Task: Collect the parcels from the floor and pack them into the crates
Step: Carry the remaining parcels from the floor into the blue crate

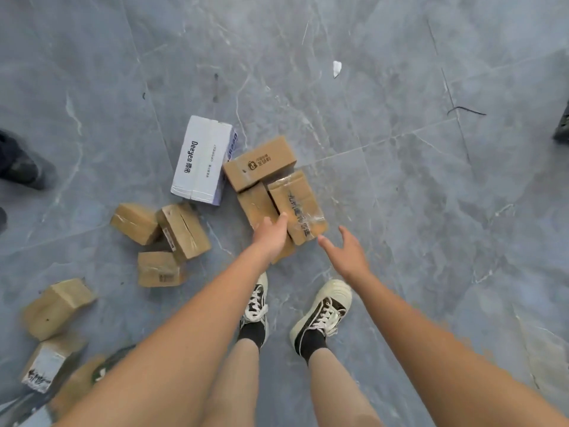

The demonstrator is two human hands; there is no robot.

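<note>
On the grey marble floor just past two black-and-cream sneakers, the left hand rests its grip, fingers curled loosely, on a plain brown parcel. The right hand hovers with its grip spread, just beside the taped parcel, whose black handwriting is illegible. Behind these lies a brown logo parcel with unreadable print. Left of it sits a white box reading "Deeyeo". More brown parcels lie scattered further left.
</note>
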